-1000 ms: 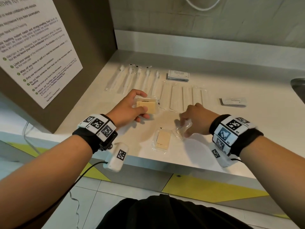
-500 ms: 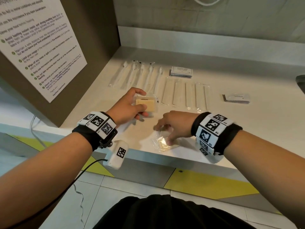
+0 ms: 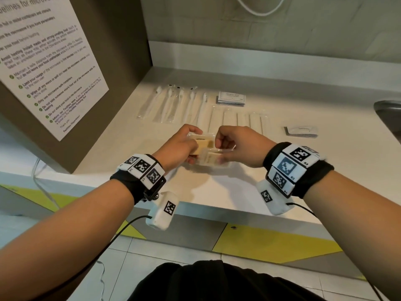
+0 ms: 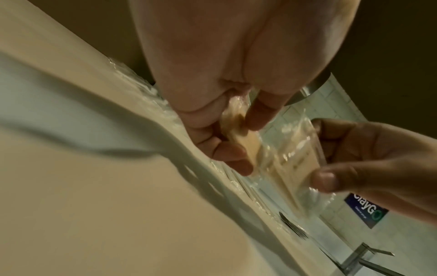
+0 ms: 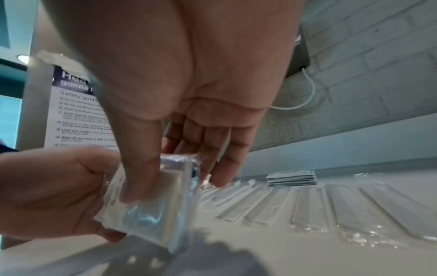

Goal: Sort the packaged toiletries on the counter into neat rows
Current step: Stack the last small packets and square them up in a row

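Clear plastic wraps each beige soap bar. Left hand [image 3: 176, 146]: grip closed on the upper soap packet [image 3: 202, 144], thumb on its top face, fingers beneath. Right hand [image 3: 237, 146]: grip closed on the lower soap packet [image 3: 211, 160], pinched between thumb and fingers at its right end. Both packets are held above the front part of the white table [image 3: 325, 170]; the lower packet partly overlaps the upper one, and the two hands nearly meet over them. Whether the lower packet touches the table cannot be determined. Behind the hands on the table: a row of wrapped toothbrushes [image 3: 173, 105] toward the left, and a row of long flat clear packets [image 3: 238, 120] directly behind the right hand. A stack of sachets [image 3: 231, 98] lies behind those flat packets; a second sachet stack [image 3: 301, 131] lies to the right of the hands, well apart. A printed notice [image 3: 43, 68] hangs on the brown panel left of the table.
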### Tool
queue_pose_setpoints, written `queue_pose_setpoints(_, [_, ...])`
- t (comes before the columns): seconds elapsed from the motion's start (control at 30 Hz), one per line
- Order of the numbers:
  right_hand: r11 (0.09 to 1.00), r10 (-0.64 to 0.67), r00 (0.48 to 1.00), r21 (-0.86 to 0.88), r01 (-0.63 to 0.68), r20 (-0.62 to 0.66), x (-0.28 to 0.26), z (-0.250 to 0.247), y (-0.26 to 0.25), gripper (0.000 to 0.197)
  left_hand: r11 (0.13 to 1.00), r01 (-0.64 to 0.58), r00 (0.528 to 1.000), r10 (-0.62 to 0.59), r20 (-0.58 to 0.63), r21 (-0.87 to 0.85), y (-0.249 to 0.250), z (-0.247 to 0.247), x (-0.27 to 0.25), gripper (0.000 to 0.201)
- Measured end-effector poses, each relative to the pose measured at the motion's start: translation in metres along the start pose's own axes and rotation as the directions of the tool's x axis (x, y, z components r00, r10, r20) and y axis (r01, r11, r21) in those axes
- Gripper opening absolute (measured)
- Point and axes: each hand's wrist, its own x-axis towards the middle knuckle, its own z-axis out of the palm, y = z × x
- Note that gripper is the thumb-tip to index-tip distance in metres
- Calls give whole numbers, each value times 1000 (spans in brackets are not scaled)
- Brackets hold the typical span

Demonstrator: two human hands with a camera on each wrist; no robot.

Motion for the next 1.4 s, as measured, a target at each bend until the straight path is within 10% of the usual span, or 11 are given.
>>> queue_pose_setpoints(0.3, [999,0,960,42,12,-282,3,12,9,31,999,-50,990,52,127,-21,2,16,2,33])
queue_pose_setpoints(0.5, [992,125,967,56,-116,-221,-7,15,21,87,997,-59,984,50,173,44,-1,13,1,40])
queue_pose_setpoints(0.73, [986,162,986,-37,-163,-39,-6,20,24,42,975,-129,945,65,321,183,-11,15,1,47])
queue_pose_setpoints(1.03, [983,156,988,-97,-156,-14,-5,31,15,40,662,-183,968,-9,252,727,-16,10,6,50])
queue_pose_setpoints(1.4, [982,146,989,-121,-145,4,-6,28,15,36,720,-254,947,49,317,645,-18,11,5,49])
